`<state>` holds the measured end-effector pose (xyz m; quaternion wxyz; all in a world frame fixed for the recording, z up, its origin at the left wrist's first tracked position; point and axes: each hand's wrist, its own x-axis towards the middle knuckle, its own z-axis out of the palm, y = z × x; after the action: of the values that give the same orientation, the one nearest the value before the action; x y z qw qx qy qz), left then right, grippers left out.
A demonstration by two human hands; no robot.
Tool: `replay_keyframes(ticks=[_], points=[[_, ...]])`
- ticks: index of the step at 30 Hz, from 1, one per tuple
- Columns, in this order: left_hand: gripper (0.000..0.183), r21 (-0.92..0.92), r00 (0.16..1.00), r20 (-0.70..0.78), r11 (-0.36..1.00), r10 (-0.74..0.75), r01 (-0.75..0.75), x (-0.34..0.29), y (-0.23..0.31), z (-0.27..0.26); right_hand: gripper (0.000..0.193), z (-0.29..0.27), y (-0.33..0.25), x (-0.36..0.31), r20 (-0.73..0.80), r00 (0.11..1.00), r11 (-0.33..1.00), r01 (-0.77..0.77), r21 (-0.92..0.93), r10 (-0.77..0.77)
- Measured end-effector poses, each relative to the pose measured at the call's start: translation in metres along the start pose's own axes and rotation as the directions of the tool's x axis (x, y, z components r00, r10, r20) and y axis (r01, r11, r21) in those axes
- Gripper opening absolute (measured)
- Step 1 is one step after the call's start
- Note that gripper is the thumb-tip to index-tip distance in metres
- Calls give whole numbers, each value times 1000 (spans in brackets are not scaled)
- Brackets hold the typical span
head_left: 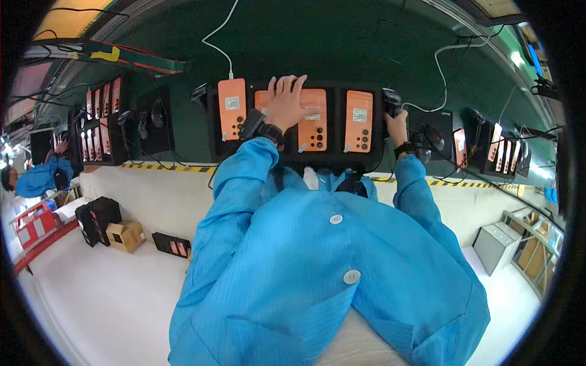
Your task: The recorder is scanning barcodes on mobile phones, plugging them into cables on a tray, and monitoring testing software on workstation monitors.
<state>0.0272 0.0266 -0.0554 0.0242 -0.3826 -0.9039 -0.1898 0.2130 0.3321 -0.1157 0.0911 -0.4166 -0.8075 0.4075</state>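
In front of me lies a black tray [336,116] holding several orange phones, backs up, with white labels. My left hand [285,108] is stretched out flat over the second phone from the left [261,99], hiding most of it. Its thumb reaches across the label of the third phone [313,131]; whether it presses there I cannot tell. At the tray's right end, my right hand [397,125] is wrapped round a black handheld scanner [391,97]. The leftmost phone [232,113] has a white cable [230,64] at its top edge. The rightmost phone [359,122] lies uncovered.
The green bench top [342,49] carries further phone trays at left [97,131] and right [503,152]. A white cable [436,73] runs to the scanner. Yellow-black tape [171,166] marks the near edge. A cardboard box [126,236] stands on the floor. Another person [49,177] works far left.
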Motion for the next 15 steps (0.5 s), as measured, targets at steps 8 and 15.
replay_keyframes(ticks=[8, 15], points=[[96, 8, 996, 92, 1000, 19, -20, 2, -1, -10, 38, -33, -56, -54, -138, 990, 1000, 20, 24, -16], [97, 12, 997, 14, 997, 71, -71, -3, -8, 0, 48, -2, -125, -141, 298, 951, 982, 20, 190, -77]])
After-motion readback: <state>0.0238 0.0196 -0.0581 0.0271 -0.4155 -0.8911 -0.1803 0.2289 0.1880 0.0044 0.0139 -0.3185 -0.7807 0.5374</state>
